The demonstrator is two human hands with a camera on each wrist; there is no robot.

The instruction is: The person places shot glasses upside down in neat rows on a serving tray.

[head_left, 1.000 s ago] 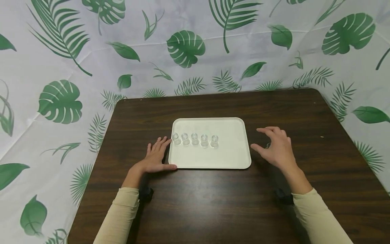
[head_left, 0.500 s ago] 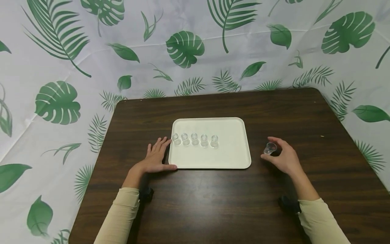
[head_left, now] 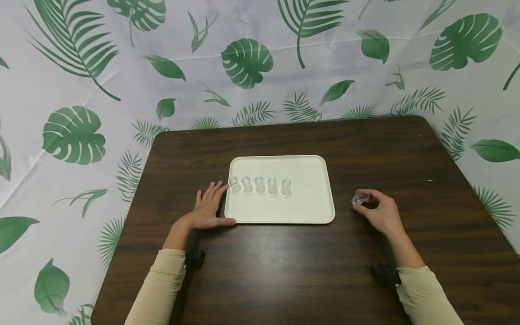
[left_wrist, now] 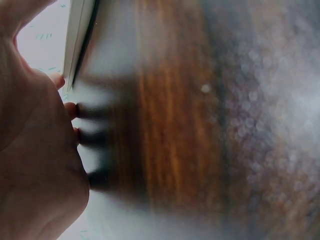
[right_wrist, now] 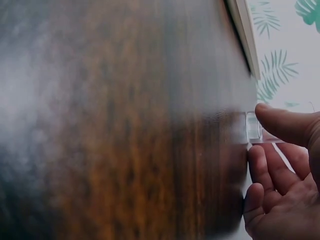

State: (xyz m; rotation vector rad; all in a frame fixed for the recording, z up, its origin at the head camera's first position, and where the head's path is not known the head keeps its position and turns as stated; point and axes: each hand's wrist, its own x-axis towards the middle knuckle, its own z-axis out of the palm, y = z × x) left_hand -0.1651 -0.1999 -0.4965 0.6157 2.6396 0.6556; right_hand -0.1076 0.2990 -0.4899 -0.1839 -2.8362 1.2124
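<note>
Off the right side of the tray, my right hand (head_left: 379, 212) pinches a small clear shot glass (head_left: 359, 197) between thumb and fingers. In the right wrist view the thumb lies along the shot glass (right_wrist: 254, 127), its base close over the table. The white tray (head_left: 310, 198) carries several similar clear glasses (head_left: 260, 185) in a row from its left edge to past the middle, narrower ends up. My left hand (head_left: 207, 212) lies with fingers spread at the tray's left side, its thumb at the near left corner. From the left wrist camera the palm (left_wrist: 40, 150) shows, with fingertips partly hidden.
Everything rests on a dark brown wood-grain table (head_left: 292, 271) with rounded far corners. Behind and beside it hangs a white cloth (head_left: 280, 76) printed with green leaves. Dark wrist-worn devices (head_left: 383, 273) sit below the cuffs.
My right hand, spread beside the tray a second ago, has drawn back to the right and nearer and now pinches the shot glass, whose tilt has changed. My left hand and the tray stay put.
</note>
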